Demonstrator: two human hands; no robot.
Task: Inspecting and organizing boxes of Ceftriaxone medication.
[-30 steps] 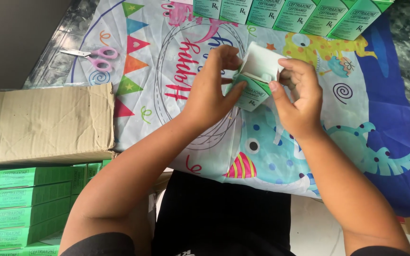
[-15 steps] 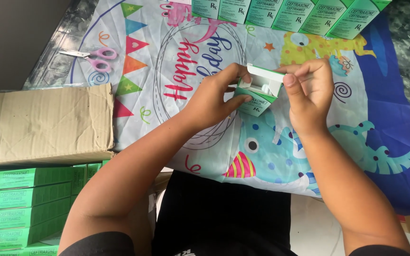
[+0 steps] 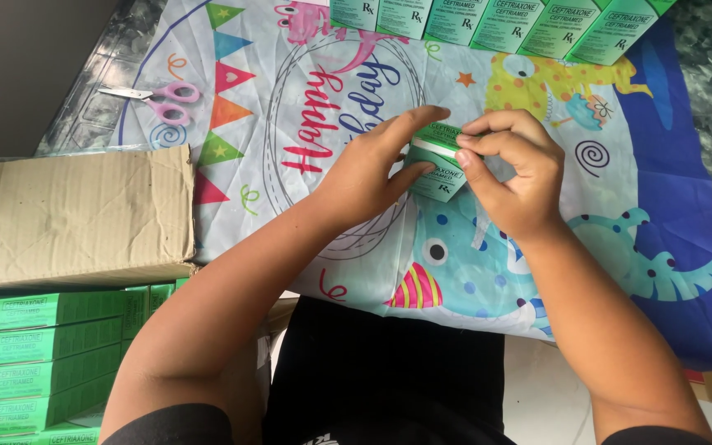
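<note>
- Green cardboard, a small medicine carton (image 3: 438, 169), sits pinched between both hands above the printed party sheet (image 3: 669, 189); the left hand (image 3: 368, 169) grasps its near side with thumb and forefinger, while the right hand (image 3: 508, 177) presses fingers (image 3: 473, 140) onto its top end.
- Half a second ago the white-lined lid flap stood open, with something pale showing inside; now that flap lies down flat and only green shows on top. By my reading the carton is shut, or all but shut, with the fingers seating the tuck.
- Whether the flap's tab is fully tucked in cannot be told: the right fingertips cover that edge, and the contents are out of sight.
- Beyond the fingers, at the far edge, a row of like green cartons (image 3: 488, 21) is cut off by the frame.
- Far to the left of the hands lie pink-handled scissors (image 3: 162, 99).
- Nearer the body on the left, a brown cardboard box (image 3: 76, 214) rests over stacked green cartons (image 3: 43, 363), partly cropped.
</note>
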